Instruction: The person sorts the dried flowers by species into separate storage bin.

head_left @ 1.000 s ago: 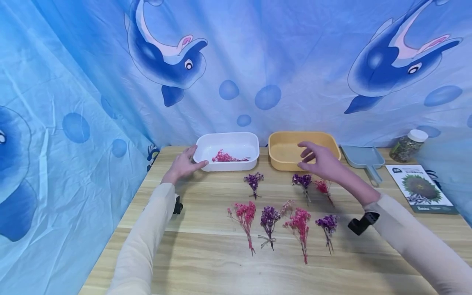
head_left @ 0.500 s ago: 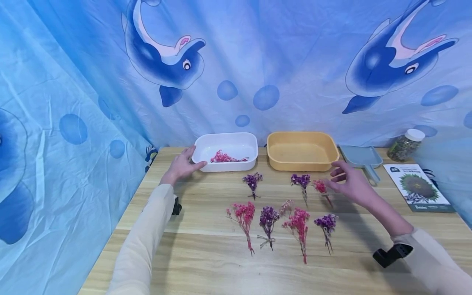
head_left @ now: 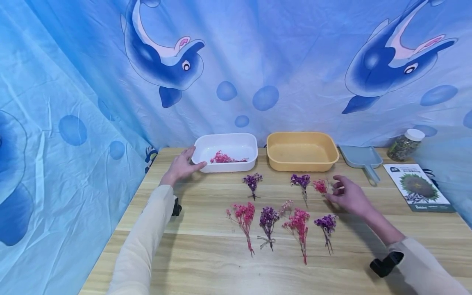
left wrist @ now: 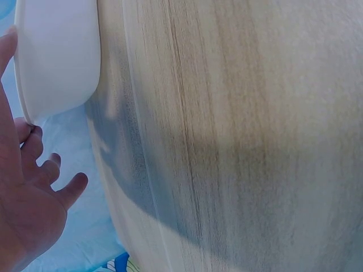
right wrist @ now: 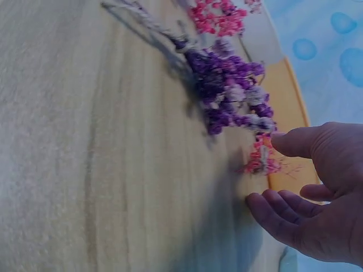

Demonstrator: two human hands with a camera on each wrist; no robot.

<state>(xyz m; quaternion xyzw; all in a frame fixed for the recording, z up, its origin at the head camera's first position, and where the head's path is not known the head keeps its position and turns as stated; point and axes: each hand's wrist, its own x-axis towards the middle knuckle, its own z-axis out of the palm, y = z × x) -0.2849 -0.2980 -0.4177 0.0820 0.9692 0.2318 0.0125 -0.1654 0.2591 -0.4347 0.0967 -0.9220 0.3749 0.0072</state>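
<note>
In the head view my left hand [head_left: 182, 167] holds the near left corner of the white tray [head_left: 227, 167], thumb along the front and fingers at the left side. The left wrist view shows fingertips [left wrist: 34, 133] right at the rim. Pink dried flowers [head_left: 223, 158] lie inside that tray. My right hand [head_left: 348, 196] is at the right of a small red dried flower bunch [head_left: 320, 186], thumb and fingers apart, its stems partly hidden. In the right wrist view the red blossoms [right wrist: 262, 158] show beyond the fingertips, behind a purple bunch [right wrist: 227, 90].
A yellow tray [head_left: 302, 166] stands beside the white one. Several purple and pink bunches lie in front, among them a purple one tied with twine [head_left: 269, 219]. At right are a grey dustpan [head_left: 361, 156], a lidded jar [head_left: 405, 145] and a sunflower packet [head_left: 419, 188].
My right hand has come from above the yellow tray toward me and to the right, down beside the small red bunch. The left hand stays at the white tray.
</note>
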